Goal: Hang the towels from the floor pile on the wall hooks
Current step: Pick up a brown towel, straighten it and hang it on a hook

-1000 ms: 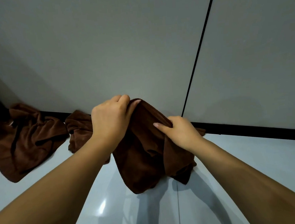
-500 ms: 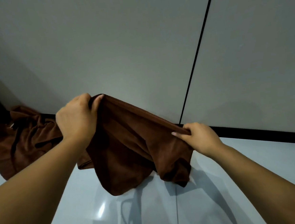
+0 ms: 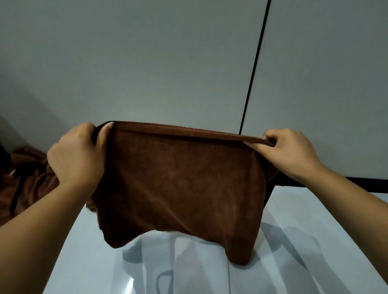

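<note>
Our left hand [image 3: 76, 156] grips one top corner of the brown terry-cloth towel [image 3: 179, 185], our right hand [image 3: 289, 152] pinches the other corner at three o'clock, hem taut between them. The cloth hangs above the glossy pale floor [image 3: 81, 260]. At nine o'clock, the crumpled brown towel pile [image 3: 28, 180] lies against the grey wall [image 3: 146, 57].

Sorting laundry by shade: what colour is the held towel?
Plain brown towel, seen in the head view.
</note>
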